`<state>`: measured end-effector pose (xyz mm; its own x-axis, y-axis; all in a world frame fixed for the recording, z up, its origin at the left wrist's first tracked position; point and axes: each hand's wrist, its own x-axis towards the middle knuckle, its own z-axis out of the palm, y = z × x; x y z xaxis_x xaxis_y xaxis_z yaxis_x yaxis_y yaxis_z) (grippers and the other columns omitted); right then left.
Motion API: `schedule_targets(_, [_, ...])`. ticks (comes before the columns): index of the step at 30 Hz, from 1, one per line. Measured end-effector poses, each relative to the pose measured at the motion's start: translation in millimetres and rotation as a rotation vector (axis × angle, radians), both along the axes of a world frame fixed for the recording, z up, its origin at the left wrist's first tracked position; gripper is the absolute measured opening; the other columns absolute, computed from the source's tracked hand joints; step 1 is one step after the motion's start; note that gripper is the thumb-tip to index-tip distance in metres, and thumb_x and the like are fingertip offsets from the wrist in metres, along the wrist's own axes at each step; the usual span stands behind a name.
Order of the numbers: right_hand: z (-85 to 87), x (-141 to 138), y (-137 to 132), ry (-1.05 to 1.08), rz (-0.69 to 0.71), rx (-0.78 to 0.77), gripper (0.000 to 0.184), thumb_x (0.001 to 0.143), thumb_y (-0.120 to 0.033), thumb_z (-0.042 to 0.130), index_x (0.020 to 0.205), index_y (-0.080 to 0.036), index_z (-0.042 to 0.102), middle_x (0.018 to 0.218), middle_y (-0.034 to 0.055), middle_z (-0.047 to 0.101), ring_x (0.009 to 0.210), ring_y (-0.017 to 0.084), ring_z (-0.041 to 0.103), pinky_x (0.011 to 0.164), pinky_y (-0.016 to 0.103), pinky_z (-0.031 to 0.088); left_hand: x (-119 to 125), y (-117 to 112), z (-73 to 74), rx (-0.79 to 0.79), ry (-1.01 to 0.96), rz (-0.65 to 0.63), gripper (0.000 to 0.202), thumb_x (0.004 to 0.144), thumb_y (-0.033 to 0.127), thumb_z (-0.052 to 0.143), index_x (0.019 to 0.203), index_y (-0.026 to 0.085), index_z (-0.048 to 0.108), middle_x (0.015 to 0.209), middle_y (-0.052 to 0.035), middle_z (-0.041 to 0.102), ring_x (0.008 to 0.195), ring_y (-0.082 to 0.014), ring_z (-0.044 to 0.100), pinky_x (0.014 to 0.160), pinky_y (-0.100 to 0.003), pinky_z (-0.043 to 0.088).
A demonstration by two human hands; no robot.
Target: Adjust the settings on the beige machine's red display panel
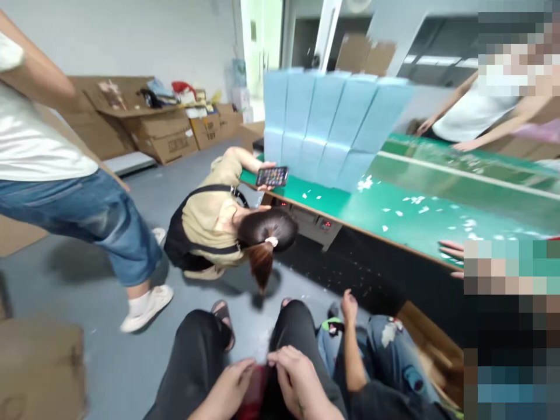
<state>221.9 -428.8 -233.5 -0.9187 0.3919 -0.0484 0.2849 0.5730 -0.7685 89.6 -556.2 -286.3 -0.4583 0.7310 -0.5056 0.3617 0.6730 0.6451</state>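
I am seated, with dark trousers (192, 356) on my legs. My left hand (231, 382) lies low on the inner side of my left thigh, fingers loosely stretched towards the middle. Close by on the other thigh rests my right hand (292, 368), its fingers loosely bent and slightly apart. No object shows in either hand. Between my legs a red seat surface (254, 394) is partly visible. In front of me a crouching person (223, 224) holds a phone (272, 176) with a lit screen.
A green-topped conveyor table (394, 201) bears tall stacked light-blue boxes (324, 122) and scattered white pieces (417, 201). A person in jeans (118, 227) stands at left. Seated at right, a co-worker's arm (353, 344) is near mine. Cardboard boxes (164, 137) line the wall.
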Motion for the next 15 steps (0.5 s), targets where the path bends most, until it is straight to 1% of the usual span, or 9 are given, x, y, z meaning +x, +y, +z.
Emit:
schedule_targets(2, [7.2,24,25,-0.002,0.0,0.174,0.03,0.09,-0.019,0.042,0.1,-0.032,0.068,0.099,0.0002,0.071,0.088,0.017,0.065,0.076,0.03,0.054,26,49,-2.0,0.017,0.104,0.013,0.033,0.086,0.05,0.057,0.111,0.029,0.065,0.111,-0.0036,0.07,0.105,-0.023,0.064,0.095,-0.047,0.051])
schedule_targets(4, [23.7,53,65,-0.013,0.005,0.325,0.021,0.092,-0.027,0.048,0.103,-0.031,0.067,0.112,0.0003,0.067,0.091,0.016,0.063,0.077,0.031,0.053,67,125,-3.2,0.115,0.128,-0.058,0.037,0.084,0.051,0.06,0.113,0.028,0.063,0.119,-0.0049,0.067,0.104,-0.0223,0.064,0.088,-0.045,0.054])
schedule_targets(6, [53.2,85,113,-0.022,-0.046,0.436,0.023,0.093,-0.037,0.053,0.11,-0.025,0.063,0.122,0.0042,0.061,0.098,0.016,0.061,0.082,0.035,0.053,116,202,3.4,0.233,0.122,-0.162,0.034,0.088,0.051,0.054,0.111,0.029,0.065,0.124,-0.0026,0.064,0.103,-0.0213,0.065,0.084,-0.04,0.055])
schedule_targets(8, [89.6,114,161,-0.022,-0.112,0.51,0.028,0.091,-0.038,0.057,0.114,-0.022,0.059,0.123,0.0073,0.059,0.103,0.019,0.059,0.085,0.039,0.053,156,258,11.6,0.317,0.124,-0.241,0.045,0.096,0.048,0.035,0.111,0.019,0.066,0.117,-0.0062,0.068,0.102,-0.0223,0.066,0.087,-0.041,0.053])
schedule_targets(10, [122.8,134,206,-0.006,-0.145,0.552,0.03,0.09,-0.036,0.059,0.116,-0.022,0.059,0.124,0.0075,0.058,0.106,0.021,0.058,0.086,0.039,0.054,178,287,13.7,0.355,0.135,-0.285,0.057,0.098,0.04,0.018,0.108,0.014,0.068,0.106,-0.0092,0.072,0.1,-0.0239,0.066,0.086,-0.041,0.05])
schedule_targets(11, [136.1,141,229,0.006,-0.156,0.564,0.029,0.09,-0.035,0.06,0.116,-0.024,0.06,0.125,0.0064,0.058,0.107,0.021,0.058,0.085,0.039,0.053,183,294,12.1,0.357,0.147,-0.29,0.061,0.098,0.037,0.012,0.105,0.016,0.069,0.102,-0.0091,0.073,0.099,-0.0246,0.067,0.084,-0.041,0.049])
schedule_targets(13, [154.6,151,277,0.03,-0.173,0.577,0.029,0.088,-0.035,0.061,0.115,-0.025,0.061,0.126,0.0055,0.059,0.109,0.021,0.058,0.087,0.04,0.052,186,298,6.5,0.337,0.169,-0.281,0.066,0.097,0.037,0.008,0.097,0.021,0.072,0.095,-0.0095,0.074,0.094,-0.0262,0.067,0.077,-0.043,0.048])
schedule_targets(14, [160.3,157,302,0.038,-0.187,0.58,0.028,0.087,-0.034,0.062,0.115,-0.03,0.062,0.127,0.0021,0.061,0.108,0.021,0.058,0.086,0.041,0.051,186,296,3.5,0.32,0.176,-0.272,0.065,0.097,0.04,0.01,0.095,0.021,0.072,0.092,-0.0097,0.074,0.091,-0.0269,0.068,0.076,-0.045,0.048])
schedule_targets(15, [164.2,164,325,0.043,-0.198,0.582,0.033,0.085,-0.038,0.061,0.117,-0.029,0.061,0.126,-0.0007,0.061,0.107,0.02,0.06,0.089,0.044,0.05,184,293,0.8,0.301,0.178,-0.264,0.063,0.097,0.044,0.014,0.094,0.02,0.072,0.091,-0.0096,0.074,0.089,-0.0271,0.069,0.076,-0.047,0.048])
